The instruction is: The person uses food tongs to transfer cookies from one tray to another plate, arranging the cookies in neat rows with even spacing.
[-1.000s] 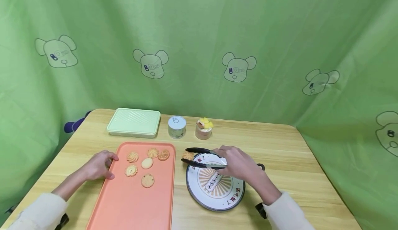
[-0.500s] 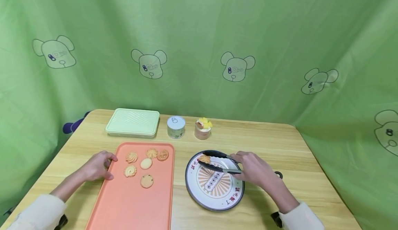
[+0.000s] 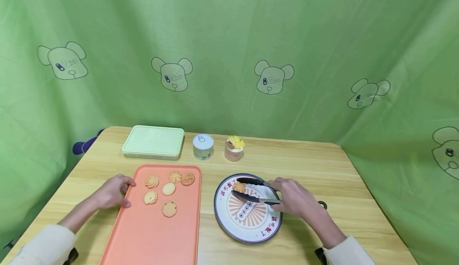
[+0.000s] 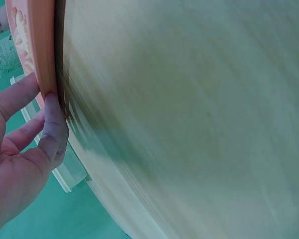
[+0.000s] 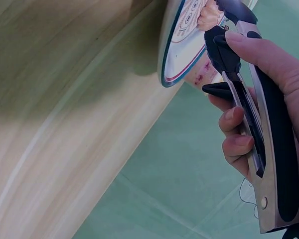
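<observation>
My right hand [image 3: 295, 197] grips a pair of black-and-silver tongs [image 5: 271, 144], thumb on one arm and fingers curled round the other. The tongs' black tips stand on either side of a ridged cookie [image 3: 239, 187], over the upper left of the white patterned plate [image 3: 251, 233]. Whether the tips still press the cookie I cannot tell. At the left, my left hand [image 3: 114, 191] pinches the side rim of the pink tray [image 4: 42, 45], thumb and fingers on the edge. Several cookies, including a round speckled cookie [image 3: 169, 209] and a swirled cookie [image 3: 152, 181], lie on the tray's far half.
Along the back of the wooden table [image 3: 305, 157] stand a pale green lidded box [image 3: 154, 141], a can with a white lid [image 3: 203, 147] and a small dessert cup [image 3: 234, 149] with yellow topping. A green curtain [image 3: 229, 26] hangs behind the table.
My right hand has moved rightward, bringing the tonged cookie from the plate's left edge to over its upper left part, then slightly farther in. My left hand stays on the tray rim.
</observation>
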A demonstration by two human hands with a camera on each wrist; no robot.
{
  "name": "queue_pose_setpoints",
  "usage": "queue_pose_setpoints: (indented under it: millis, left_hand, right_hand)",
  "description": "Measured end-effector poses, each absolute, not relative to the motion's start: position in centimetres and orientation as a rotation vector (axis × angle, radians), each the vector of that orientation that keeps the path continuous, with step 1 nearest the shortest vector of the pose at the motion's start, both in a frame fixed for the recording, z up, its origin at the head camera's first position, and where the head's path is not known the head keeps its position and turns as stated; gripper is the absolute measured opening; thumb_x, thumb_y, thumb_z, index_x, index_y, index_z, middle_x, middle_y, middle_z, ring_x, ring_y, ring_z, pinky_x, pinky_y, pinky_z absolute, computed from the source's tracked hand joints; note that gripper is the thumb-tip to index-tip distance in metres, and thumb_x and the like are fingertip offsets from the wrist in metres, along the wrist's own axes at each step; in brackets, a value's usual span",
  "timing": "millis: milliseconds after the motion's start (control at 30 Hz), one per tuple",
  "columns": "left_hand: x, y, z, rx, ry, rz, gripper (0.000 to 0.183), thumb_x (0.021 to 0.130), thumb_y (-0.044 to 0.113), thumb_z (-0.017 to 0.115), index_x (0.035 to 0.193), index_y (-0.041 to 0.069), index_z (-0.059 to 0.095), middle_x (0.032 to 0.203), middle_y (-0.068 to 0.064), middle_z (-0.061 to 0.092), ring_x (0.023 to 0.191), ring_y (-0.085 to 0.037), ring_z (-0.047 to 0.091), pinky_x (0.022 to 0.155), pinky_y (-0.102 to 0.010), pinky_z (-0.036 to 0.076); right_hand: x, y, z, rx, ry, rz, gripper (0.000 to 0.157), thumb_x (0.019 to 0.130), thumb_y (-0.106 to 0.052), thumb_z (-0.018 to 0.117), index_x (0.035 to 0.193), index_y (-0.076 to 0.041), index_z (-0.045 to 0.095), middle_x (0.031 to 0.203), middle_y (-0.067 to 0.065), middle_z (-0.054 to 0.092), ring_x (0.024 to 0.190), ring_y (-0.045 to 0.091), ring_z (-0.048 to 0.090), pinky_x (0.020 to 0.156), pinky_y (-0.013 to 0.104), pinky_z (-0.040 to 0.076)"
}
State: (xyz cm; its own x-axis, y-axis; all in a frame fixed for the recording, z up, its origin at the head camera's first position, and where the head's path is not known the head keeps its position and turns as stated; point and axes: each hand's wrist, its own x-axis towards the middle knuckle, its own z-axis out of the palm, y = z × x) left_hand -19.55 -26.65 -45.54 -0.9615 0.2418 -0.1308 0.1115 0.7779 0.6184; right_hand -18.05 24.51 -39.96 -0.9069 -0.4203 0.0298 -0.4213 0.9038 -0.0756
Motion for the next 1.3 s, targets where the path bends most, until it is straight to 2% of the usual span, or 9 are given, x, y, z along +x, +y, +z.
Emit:
queue_pose_setpoints:
  millis: [200,567,767,1000,1300]
  left_hand:
    - [-19.6,-26.7,-45.6,0.278,2.757,0.958,0.057,0.056,0.000,0.084,0.107,-0.008,0.060,0.098,-0.018,0.055,0.079,-0.021,0.057,0.063,-0.030,0.047]
    - [-19.5,-26.7,-45.6,0.278,2.762,0.962,0.056,0.056,-0.001,0.084,0.106,-0.007,0.060,0.098,-0.017,0.055,0.079,-0.021,0.057,0.063,-0.029,0.047]
    - [-19.4,-26.7,-45.6,0.268,2.755,0.963,0.057,0.057,-0.001,0.084,0.108,-0.007,0.059,0.097,-0.016,0.055,0.080,-0.021,0.057,0.063,-0.030,0.047]
    - [-19.5,-27.0,-45.4,0.254,2.739,0.968,0.057,0.058,-0.002,0.083,0.109,-0.007,0.059,0.099,-0.017,0.055,0.081,-0.022,0.056,0.064,-0.031,0.047]
    - [-19.6,-27.0,-45.6,0.268,2.745,0.960,0.056,0.058,0.000,0.084,0.108,-0.006,0.059,0.097,-0.015,0.055,0.080,-0.021,0.056,0.064,-0.031,0.046]
  right_hand:
    - [-18.7,23.9,-39.8,0.723,-3.027,0.164,0.072,0.062,-0.030,0.086,0.124,-0.004,0.060,0.118,0.017,0.064,0.101,0.034,0.064,0.084,0.043,0.054]
    - [-20.4,20.0,-38.5,0.767,-3.056,0.239,0.075,0.063,-0.032,0.086,0.127,-0.005,0.058,0.123,0.017,0.061,0.108,0.034,0.061,0.090,0.044,0.051]
    - [-21.4,17.6,-38.7,0.805,-3.068,0.271,0.079,0.062,-0.033,0.087,0.129,-0.006,0.057,0.125,0.014,0.061,0.108,0.031,0.062,0.091,0.042,0.051]
    - [-22.6,14.6,-39.6,0.843,-3.094,0.330,0.081,0.063,-0.032,0.086,0.132,-0.006,0.053,0.133,0.016,0.055,0.115,0.032,0.057,0.095,0.043,0.049]
    - [-23.2,12.3,-40.2,0.878,-3.123,0.309,0.079,0.063,-0.032,0.086,0.130,-0.006,0.055,0.127,0.013,0.058,0.104,0.027,0.062,0.089,0.039,0.052]
